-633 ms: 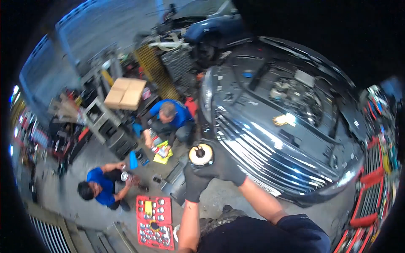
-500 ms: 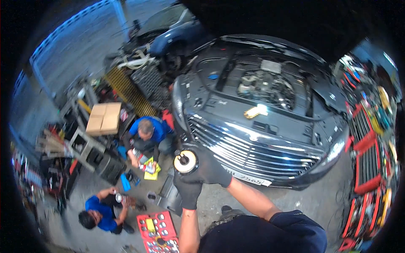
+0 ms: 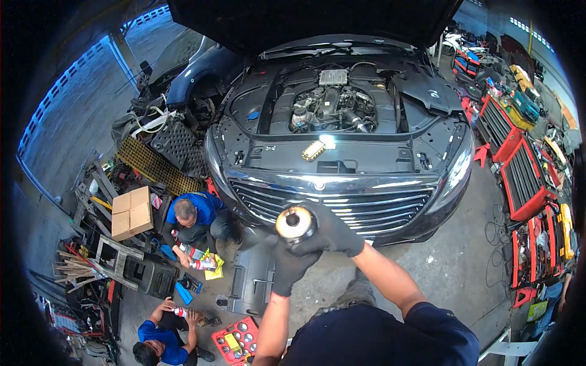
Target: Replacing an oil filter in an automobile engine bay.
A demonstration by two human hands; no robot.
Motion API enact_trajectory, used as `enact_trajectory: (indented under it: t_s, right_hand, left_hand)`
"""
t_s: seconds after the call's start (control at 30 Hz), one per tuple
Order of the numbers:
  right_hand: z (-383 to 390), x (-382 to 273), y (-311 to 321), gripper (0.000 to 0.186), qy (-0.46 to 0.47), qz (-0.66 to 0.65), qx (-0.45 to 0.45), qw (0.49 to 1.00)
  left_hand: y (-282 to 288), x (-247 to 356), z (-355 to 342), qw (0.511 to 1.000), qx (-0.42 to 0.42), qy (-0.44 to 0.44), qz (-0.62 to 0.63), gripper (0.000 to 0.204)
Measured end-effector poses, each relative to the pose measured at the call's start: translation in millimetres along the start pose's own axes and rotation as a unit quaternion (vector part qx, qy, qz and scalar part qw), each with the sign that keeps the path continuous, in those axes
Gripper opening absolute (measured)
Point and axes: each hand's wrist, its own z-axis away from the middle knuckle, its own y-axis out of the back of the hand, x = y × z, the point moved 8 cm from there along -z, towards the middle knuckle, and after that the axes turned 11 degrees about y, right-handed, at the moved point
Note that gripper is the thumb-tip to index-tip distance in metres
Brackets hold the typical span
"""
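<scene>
A workshop with a grey concrete floor [image 3: 439,268] spreads around you, its edges bending toward the dark rim of the frame. The biggest thing before you is a black car [image 3: 378,155], nose toward you across the upper middle, its hood [image 3: 317,24] raised and the engine [image 3: 332,107] exposed. A blue car [image 3: 192,76] shows at the upper left, and red tool cabinets [image 3: 523,177] line the right side. Two co-workers in blue tops are low to the floor on your left: one [image 3: 198,207] at the left of centre, the other [image 3: 160,332] at the lower left. Near the first are a yellow grating [image 3: 162,174] and a cardboard box [image 3: 131,212]; a grey plastic panel [image 3: 251,271] lies on the floor just left of your left forearm, and an open red case [image 3: 235,341] sits below it. Your gloved left hand [image 3: 290,268] cups the round part from below, while your gloved right hand [image 3: 336,232] wraps its right side. The fingers of both are curled against it, though you cannot tell each one apart where the dark gloves merge. That round part [image 3: 295,227] is just below the middle of the frame, overlapping the grille in your view, its pale ring face turned up toward you around a dark centre. Smaller still, a lit lamp [image 3: 314,150] rests on the car's front edge, and the lower co-worker grips a can [image 3: 180,312].
</scene>
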Motion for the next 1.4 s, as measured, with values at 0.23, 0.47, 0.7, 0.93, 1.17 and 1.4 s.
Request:
enact_trajectory:
  t_s: [0.23, 0.47, 0.7, 0.93, 1.17, 1.4]
  right_hand:
    - [20, 19, 107, 0.073, 0.075, 0.099, 0.022, 0.992]
    - [19, 62, 161, 0.075, -0.027, -0.009, -0.132, 0.991]
    - [-11, 89, 148, 0.077, 0.035, 0.03, -0.113, 0.992]
    - [-6, 91, 46, 0.094, -0.061, -0.234, -0.401, 0.884]
    - [9, 81, -90, 0.091, -0.102, -0.181, -0.401, 0.892]
    - [37, 95, -216, 0.077, 0.021, -0.04, -0.364, 0.93]
  left_hand:
    - [-88, 31, -58, 0.999, -0.02, -0.012, 0.028, 0.083]
    - [-147, -7, -108, 0.997, -0.04, -0.011, 0.067, 0.092]
    - [-122, 33, -96, 0.935, 0.334, -0.045, -0.107, 0.064]
    - [-112, -44, -55, 0.986, -0.021, 0.027, 0.166, 0.095]
    - [-18, -13, 76, 0.906, 0.418, 0.046, 0.057, 0.08]
    - [43, -82, 180, 0.699, 0.678, 0.182, -0.139, 0.077]
